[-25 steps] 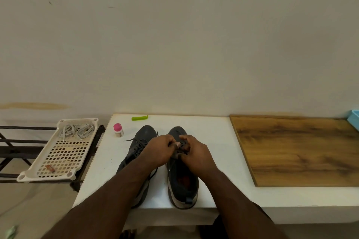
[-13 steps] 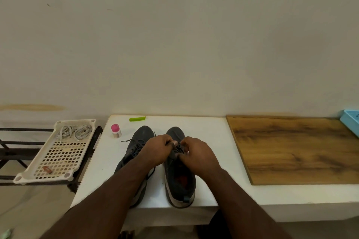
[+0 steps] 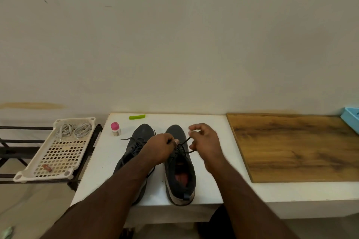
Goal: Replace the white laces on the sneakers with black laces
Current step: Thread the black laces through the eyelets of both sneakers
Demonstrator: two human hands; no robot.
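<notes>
Centre of frame, on the white table [image 3: 206, 176]: two dark sneakers side by side, right sneaker [image 3: 179, 165] being tied w/ black lace [image 3: 185, 142]. Left hand [image 3: 159, 149] pinches one lace strand at the tongue; right hand [image 3: 204, 141] has fingers curled, a lace end hooked in them. Judgement: pull both ends evenly, outward & level, keep the knot centred over the tongue. Left sneaker [image 3: 136, 141] looks laced black already; white laces [image 3: 74, 131] sit in basket [image 3: 58, 153], centre-left.

The left forearm [image 3: 124, 180] covers most of the left sneaker [image 3: 139, 136]. The left hand [image 3: 159, 149] hides the right sneaker's [image 3: 181, 176] lower eyelets. The blue tray [image 3: 351, 120] is cut off by the right edge.
</notes>
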